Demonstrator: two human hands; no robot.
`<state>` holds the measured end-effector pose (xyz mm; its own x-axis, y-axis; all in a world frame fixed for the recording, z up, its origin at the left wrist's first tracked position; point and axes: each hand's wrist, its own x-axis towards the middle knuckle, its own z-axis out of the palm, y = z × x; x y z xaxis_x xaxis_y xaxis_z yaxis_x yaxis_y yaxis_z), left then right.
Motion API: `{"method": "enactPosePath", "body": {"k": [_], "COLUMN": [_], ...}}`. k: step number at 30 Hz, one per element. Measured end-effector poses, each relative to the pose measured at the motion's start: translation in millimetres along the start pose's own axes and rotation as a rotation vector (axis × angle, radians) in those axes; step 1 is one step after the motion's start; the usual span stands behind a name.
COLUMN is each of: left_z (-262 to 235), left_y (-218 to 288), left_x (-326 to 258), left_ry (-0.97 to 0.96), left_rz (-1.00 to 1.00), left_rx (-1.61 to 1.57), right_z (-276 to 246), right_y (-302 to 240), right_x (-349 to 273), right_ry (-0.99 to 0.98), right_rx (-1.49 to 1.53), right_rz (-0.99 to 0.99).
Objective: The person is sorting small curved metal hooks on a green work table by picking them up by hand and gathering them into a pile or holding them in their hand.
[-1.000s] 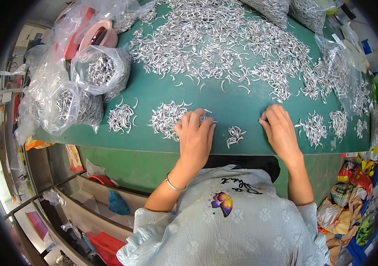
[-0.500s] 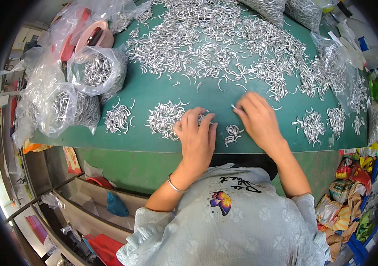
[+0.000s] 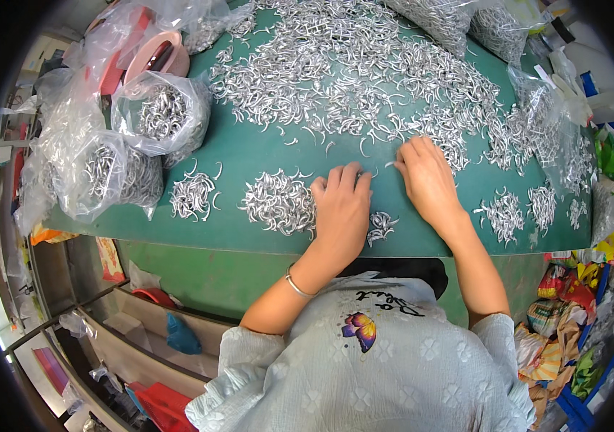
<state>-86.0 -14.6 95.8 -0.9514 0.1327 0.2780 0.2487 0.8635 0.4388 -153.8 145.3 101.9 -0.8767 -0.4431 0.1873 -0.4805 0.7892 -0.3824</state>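
Lying left of the left hand (image 3: 343,209): curved silvery pieces (image 3: 276,201).

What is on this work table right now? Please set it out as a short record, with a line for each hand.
Surface: dark green flat table
Left hand: fingers curled, at the right edge of a rounded pile of silvery curved pieces; grip unclear
Right hand: fingers bent, a thin silvery sliver at the fingertips; pinch unclear
Far side: wide, loose spread of silvery curved pieces
Left side: clear plastic bags containing similar pieces; pink oval container
Right side: three small silvery piles
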Motion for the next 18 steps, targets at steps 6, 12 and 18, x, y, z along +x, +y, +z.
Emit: {"method": "enactPosePath", "body": {"k": [6,12,18], "left_z": [9,-5,-3], "left_y": [-6,1,-4], "left_x": [-6,-7,3], "left_ry": [-0.045,0.055,-0.051], "left_rz": [0.065,-0.049,0.014], "left_rx": [-0.117,-0.189,-0.082], "right_z": [6,-10,11], "right_y": [-21,-18,-13], "right_x": [6,27,32], "right_ry": [-0.048,-0.077,-0.025], "right_rx": [0.052,0.324,0.054], "right_rz": [-0.212,0.01,-0.179]}}
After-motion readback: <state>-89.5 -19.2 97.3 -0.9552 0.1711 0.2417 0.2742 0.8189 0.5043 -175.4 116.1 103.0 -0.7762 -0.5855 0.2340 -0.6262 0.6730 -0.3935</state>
